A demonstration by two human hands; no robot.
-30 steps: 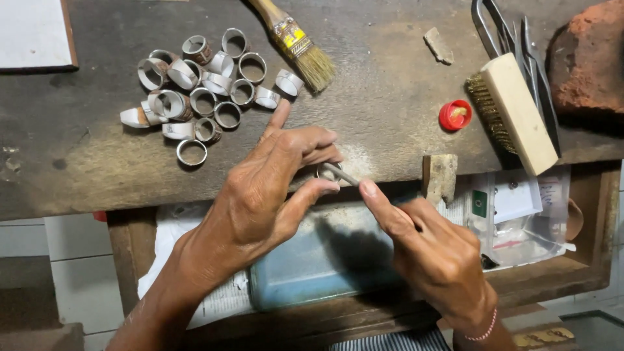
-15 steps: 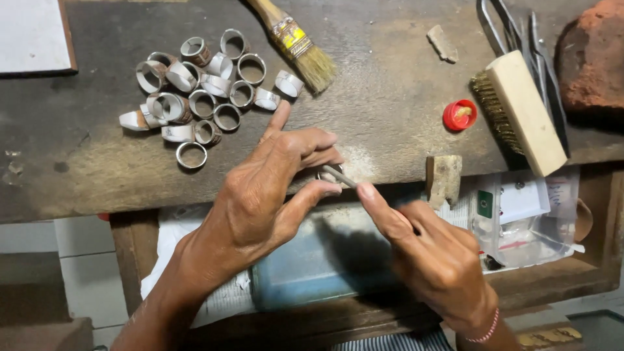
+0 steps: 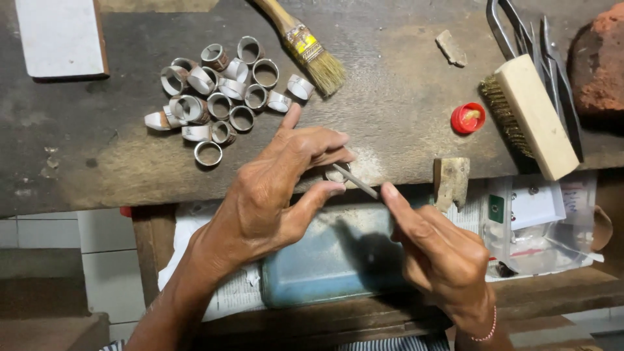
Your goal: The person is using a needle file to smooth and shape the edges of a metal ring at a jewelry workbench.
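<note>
At the front edge of the workbench [image 3: 97, 169] we see the left hand [image 3: 273, 188] pinching a small metal ring [image 3: 336, 174] between thumb and fingers, bracing it on the wood, while the right hand [image 3: 442, 253] is closed around a slim file [image 3: 356, 182] whose tip meets the ring. We judge the filing of this one ring to be in progress; how much of its edge is dressed we cannot tell, since the fingers hide most of it. Toward the back left of the workbench lies a cluster of similar rings [image 3: 221, 91], well apart from the hands; whether these are finished or waiting cannot be read from their look, so we judge only that one piece among many is in hand. Near the back edge rest a paintbrush [image 3: 305, 45], a red cap [image 3: 468, 118] and, toward the right edge, a wooden scrubbing brush [image 3: 533, 114]. Below the front edge, an open drawer holds a blue container [image 3: 325, 266].
</note>
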